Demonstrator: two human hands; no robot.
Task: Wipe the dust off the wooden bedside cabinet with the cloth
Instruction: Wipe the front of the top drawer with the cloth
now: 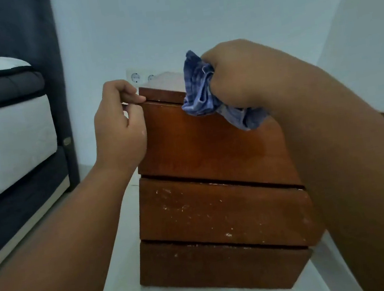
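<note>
- The cabinet (210, 148) stands on the floor against the far wall, right of the bed (8, 134), with a socket (140, 76) behind it.
- The cloth (199, 88) is balled up at its top right edge, touching the wood.
- The right hand (242, 73) is clenched round the cloth.
- The left hand (118, 125) has its fingers curled on the top left corner, steadying it.
- Risk: so tight a wad wipes a narrow strip and could miss the pale specks lower down.
- Risk: dust could get pushed into the dark gaps.
</note>
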